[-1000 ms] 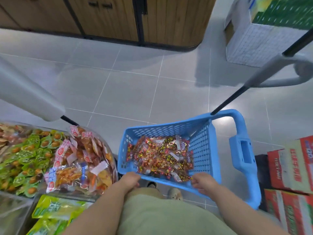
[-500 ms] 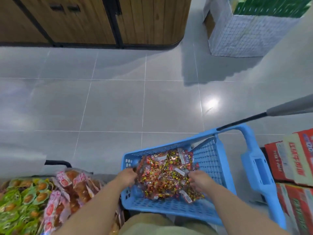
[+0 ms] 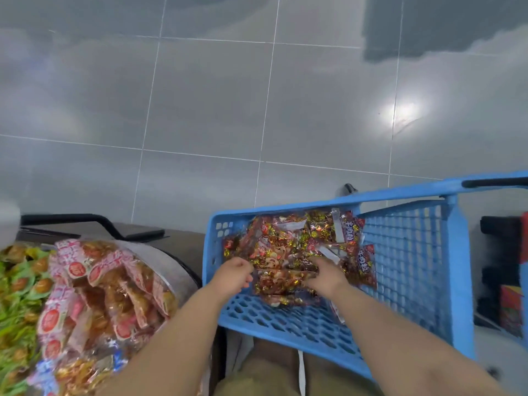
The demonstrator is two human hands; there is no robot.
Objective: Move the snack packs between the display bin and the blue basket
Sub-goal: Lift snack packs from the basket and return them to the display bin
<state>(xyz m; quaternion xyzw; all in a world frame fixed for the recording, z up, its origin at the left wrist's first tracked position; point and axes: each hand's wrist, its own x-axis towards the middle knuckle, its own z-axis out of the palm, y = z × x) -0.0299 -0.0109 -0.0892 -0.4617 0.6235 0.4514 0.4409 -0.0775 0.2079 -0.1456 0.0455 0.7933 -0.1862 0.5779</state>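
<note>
Reaching with both bare hands into the blue basket (image 3: 408,267), down among the snack packs (image 3: 291,244) heaped against its far left corner. Curling the left hand (image 3: 233,277) round the left edge of the heap, fingers bent in and gripping a wrapper there. Laying the right hand (image 3: 325,277) on the middle of the heap, fingertips sinking among the wrappers; not managing to tell whether grasping or merely pressing. Seeing red and gold foil on these packs, with clear windows and white strips. Making out white Chinese characters on red labels along the right side of the heap, too blurred for a sure reading. Finding the display bin (image 3: 177,270) just left of the basket, clear-walled and piled with orange snacks in pink-and-white wrappers (image 3: 97,284) bearing round red seals, the writing on them unreadable. Noticing green-wrapped packs (image 3: 17,284) further left, smeared by blur. Looking past everything onto grey floor tiles (image 3: 205,110) catching a bright glare of light. Glimpsing red cartons (image 3: 511,312) at the right edge, their print illegible.
</note>
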